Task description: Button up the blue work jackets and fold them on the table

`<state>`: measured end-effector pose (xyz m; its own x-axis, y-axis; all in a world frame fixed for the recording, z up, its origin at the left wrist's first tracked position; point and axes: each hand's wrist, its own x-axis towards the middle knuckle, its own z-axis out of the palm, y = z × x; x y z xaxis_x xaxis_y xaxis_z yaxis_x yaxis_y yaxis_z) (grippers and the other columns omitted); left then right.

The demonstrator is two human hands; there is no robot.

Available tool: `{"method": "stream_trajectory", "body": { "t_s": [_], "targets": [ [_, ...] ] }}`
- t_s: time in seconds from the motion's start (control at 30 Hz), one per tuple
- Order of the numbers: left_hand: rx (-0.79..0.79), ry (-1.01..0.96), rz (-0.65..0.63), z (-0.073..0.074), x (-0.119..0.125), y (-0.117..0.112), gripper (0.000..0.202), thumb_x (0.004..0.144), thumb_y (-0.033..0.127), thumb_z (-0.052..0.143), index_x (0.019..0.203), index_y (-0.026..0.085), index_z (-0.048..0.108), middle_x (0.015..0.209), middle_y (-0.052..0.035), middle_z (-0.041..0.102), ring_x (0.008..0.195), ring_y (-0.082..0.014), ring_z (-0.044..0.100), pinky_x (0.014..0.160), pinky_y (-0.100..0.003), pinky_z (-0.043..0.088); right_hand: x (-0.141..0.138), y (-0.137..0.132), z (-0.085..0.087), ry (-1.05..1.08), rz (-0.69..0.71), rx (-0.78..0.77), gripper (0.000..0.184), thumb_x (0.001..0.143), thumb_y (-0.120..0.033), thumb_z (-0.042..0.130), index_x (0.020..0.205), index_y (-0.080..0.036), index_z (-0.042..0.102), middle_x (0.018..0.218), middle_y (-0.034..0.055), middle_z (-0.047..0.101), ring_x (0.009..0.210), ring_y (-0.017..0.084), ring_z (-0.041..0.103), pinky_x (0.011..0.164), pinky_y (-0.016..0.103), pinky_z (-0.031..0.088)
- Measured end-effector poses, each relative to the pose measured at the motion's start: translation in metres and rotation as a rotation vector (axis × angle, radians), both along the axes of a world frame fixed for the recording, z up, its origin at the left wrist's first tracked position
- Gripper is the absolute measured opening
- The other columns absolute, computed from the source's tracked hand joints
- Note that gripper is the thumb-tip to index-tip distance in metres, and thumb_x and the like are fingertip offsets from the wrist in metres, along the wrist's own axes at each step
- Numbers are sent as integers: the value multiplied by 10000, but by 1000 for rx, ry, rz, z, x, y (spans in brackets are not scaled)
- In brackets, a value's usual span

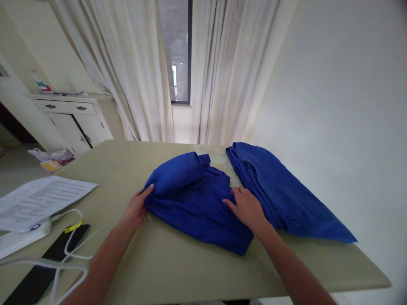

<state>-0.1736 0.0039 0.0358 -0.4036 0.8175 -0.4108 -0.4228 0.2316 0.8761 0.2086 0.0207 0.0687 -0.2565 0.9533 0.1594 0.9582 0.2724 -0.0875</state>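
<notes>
Blue cloth (197, 212) lies loosely bunched near the middle of the table (171, 275), between both hands. Its long axis runs left to right, with the right end slanting toward the person. Left hand (139, 206): grasping the left end, thumb on top. Right hand (248, 208): resting at the right edge, loosely spread, thumb apart from the index finger; no pinch is visible. Both hands touch the cloth, so neither is nearer; the material spans the gap between them. Just right of the right hand lies a folded blue stack (282, 190), its long axis slanting toward the near right.

Outward at left: printed sheets (47, 197), a white cable (32, 262) and a black flat object (30, 286).

Not visible: the left fingers under the cloth, the cloth's underside and inner folds. Garment type cannot be determined. Sheets and black object are cut off by the frame.
</notes>
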Motion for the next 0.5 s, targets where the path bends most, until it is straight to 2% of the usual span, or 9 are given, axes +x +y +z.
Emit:
{"method": "stream_trajectory", "body": {
  "t_s": [0.03, 0.07, 0.17, 0.23, 0.3, 0.37, 0.4, 0.43, 0.5],
  "targets": [
    [32, -9, -52, 4, -3, 6, 390, 828, 258, 836, 1187, 155, 724, 991, -127, 791, 862, -241, 777, 790, -363, 659, -6, 13, 2, 25, 35, 42, 463, 1020, -507, 587, 1353, -185, 614, 1378, 182, 648, 1283, 336, 613, 1065, 430, 477],
    [65, 8, -46, 7, -6, 13, 371, 815, 260, 846, 1149, 147, 731, 974, -124, 788, 861, -240, 775, 814, -367, 658, -11, 26, 2, 47, 63, 37, 542, 1020, -489, 595, 1459, -176, 550, 1481, 191, 582, 1353, 335, 566, 1115, 434, 445],
    [44, 288, 233, 9, -16, 33, 411, 896, 268, 740, 1278, 157, 637, 1081, -111, 760, 922, -213, 760, 855, -353, 641, -25, 55, -13, 87, 80, -118, 714, 997, -494, 640, 1582, -136, 441, 1558, 224, 509, 1400, 358, 530, 1153, 456, 419],
    [-78, 560, 424, 6, -23, 38, 514, 970, 255, 587, 1447, 114, 461, 1238, -172, 697, 1071, -258, 729, 902, -421, 623, -28, 63, -25, 121, 60, -162, 758, 969, -543, 675, 1559, -111, 476, 1491, 238, 562, 1363, 374, 555, 1141, 465, 429],
    [-167, 761, 539, 2, -25, 35, 656, 970, 251, 538, 1543, 62, 281, 1423, -268, 562, 1314, -352, 597, 1029, -556, 544, -27, 67, -32, 161, 55, -160, 780, 925, -561, 733, 1525, -110, 519, 1440, 233, 589, 1326, 368, 575, 1121, 453, 446],
    [-143, 986, 575, 1, -22, 28, 762, 953, 297, 569, 1588, 68, 215, 1576, -304, 390, 1498, -422, 376, 1160, -656, 385, -26, 70, -31, 181, 74, -179, 737, 885, -517, 797, 1467, -120, 580, 1396, 219, 603, 1263, 341, 609, 1090, 428, 466],
    [-94, 1132, 522, 1, -18, 24, 776, 950, 319, 583, 1605, 100, 228, 1626, -283, 333, 1539, -429, 295, 1204, -663, 313, -26, 73, -28, 176, 96, -192, 684, 874, -481, 818, 1425, -128, 618, 1373, 207, 610, 1232, 326, 621, 1076, 415, 473],
    [-32, 1298, 403, 2, -14, 22, 771, 951, 326, 583, 1618, 135, 247, 1649, -249, 322, 1553, -419, 271, 1232, -643, 273, -27, 77, -23, 161, 124, -200, 613, 869, -440, 831, 1374, -140, 658, 1349, 193, 619, 1209, 314, 628, 1060, 405, 479],
    [100, 1581, 11, 4, -6, 21, 762, 957, 313, 560, 1644, 193, 254, 1635, -187, 396, 1526, -375, 348, 1251, -569, 271, -32, 85, -9, 101, 183, -198, 421, 880, -348, 820, 1252, -171, 732, 1312, 163, 637, 1193, 307, 627, 1027, 387, 491]
  ]
}}
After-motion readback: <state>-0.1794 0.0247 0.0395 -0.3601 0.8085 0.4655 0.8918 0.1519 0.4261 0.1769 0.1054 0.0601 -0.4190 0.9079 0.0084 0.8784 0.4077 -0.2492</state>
